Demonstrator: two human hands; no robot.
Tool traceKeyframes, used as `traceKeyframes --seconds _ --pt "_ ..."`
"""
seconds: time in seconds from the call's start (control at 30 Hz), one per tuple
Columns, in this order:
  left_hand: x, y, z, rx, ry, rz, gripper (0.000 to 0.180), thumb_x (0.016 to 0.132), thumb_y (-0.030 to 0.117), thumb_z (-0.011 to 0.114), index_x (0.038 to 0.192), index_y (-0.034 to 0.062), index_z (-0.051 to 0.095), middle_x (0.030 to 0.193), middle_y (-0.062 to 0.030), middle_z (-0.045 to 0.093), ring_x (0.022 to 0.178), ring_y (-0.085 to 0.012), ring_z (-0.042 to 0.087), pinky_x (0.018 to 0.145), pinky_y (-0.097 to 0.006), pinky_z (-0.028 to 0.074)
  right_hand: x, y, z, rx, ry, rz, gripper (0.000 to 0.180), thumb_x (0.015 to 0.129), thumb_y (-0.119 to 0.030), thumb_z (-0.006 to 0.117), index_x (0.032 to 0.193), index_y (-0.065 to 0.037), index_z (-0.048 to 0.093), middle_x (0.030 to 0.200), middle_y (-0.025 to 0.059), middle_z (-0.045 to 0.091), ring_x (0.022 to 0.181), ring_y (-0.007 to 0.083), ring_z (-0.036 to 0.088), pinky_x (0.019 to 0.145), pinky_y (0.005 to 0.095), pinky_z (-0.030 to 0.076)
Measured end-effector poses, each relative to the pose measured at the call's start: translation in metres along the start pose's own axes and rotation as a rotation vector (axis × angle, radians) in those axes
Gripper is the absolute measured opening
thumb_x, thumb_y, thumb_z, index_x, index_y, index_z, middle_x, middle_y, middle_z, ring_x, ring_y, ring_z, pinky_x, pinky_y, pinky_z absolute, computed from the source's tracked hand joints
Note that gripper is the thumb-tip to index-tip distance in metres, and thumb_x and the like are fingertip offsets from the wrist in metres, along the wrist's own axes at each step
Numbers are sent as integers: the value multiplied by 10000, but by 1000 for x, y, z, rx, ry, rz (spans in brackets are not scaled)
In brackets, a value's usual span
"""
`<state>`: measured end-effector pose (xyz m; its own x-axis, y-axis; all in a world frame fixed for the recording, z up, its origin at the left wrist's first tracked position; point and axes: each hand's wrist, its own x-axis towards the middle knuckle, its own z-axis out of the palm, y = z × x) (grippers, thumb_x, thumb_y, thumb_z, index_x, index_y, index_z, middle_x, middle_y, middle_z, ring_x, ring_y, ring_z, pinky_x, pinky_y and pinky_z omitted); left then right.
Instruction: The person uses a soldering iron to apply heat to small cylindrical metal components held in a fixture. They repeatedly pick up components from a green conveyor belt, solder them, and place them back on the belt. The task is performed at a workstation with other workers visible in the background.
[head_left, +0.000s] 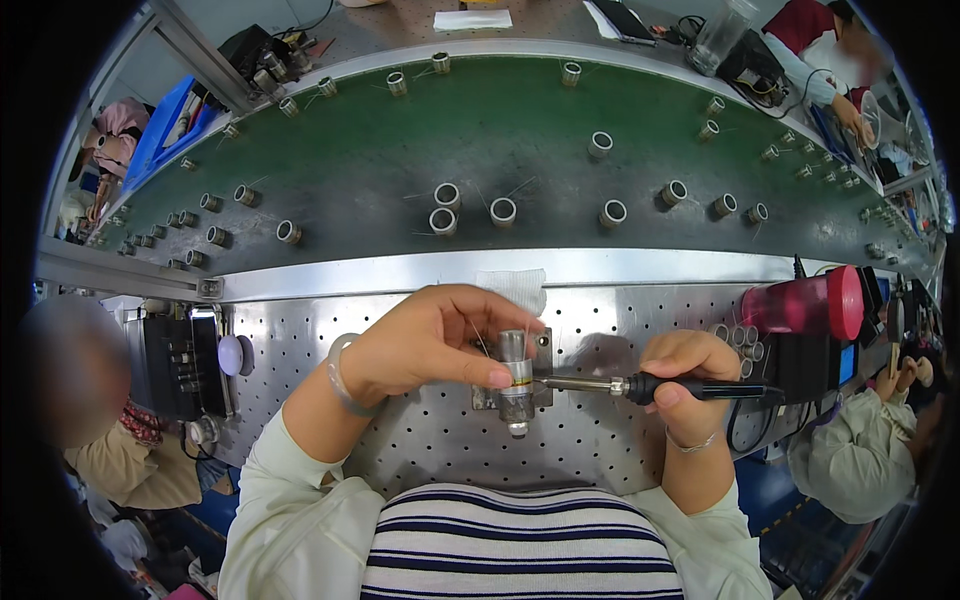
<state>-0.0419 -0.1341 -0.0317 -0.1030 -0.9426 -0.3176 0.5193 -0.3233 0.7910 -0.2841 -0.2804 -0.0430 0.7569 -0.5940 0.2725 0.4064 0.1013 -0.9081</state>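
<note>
Gripping a soldering iron (640, 387) by its black handle, the right hand (690, 378) is wrapping thumb and fingers firmly around it. The iron's metal tip is pointing left at the side of a cylinder (516, 375); whether it is touching, I cannot tell. The cylinder is resting on a fixture (543, 366) above the perforated bench (430, 450), between the two hands. The left hand (440, 338) is curving around it in a narrow arch, the thumb lying at its left side and the fingers reaching past its far end; I cannot tell whether they are pinching it. Several rings (738, 340) are sitting near the right hand, just beside a pink container (800, 305). Beyond the bench, other cylinders (503, 211) are standing on a green belt (500, 120).
</note>
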Motion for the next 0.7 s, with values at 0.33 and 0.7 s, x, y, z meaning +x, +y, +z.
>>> traceKeyframes --seconds 0.33,0.7 --pt "-2 -12 6 73 31 297 228 714 -86 732 922 2 703 1113 -169 590 1010 -221 597 858 -305 520 2 3 2 -100 -71 -55 188 691 16 752 844 50 649 719 120 636 604 184 598 558 263 458" --pt "-1 -14 3 92 -12 362 167 687 -80 763 793 39 712 1121 -197 586 1029 -262 595 909 -360 496 8 1 1 -191 -155 -153 230 660 23 776 853 53 654 680 121 630 550 183 581 515 260 441"
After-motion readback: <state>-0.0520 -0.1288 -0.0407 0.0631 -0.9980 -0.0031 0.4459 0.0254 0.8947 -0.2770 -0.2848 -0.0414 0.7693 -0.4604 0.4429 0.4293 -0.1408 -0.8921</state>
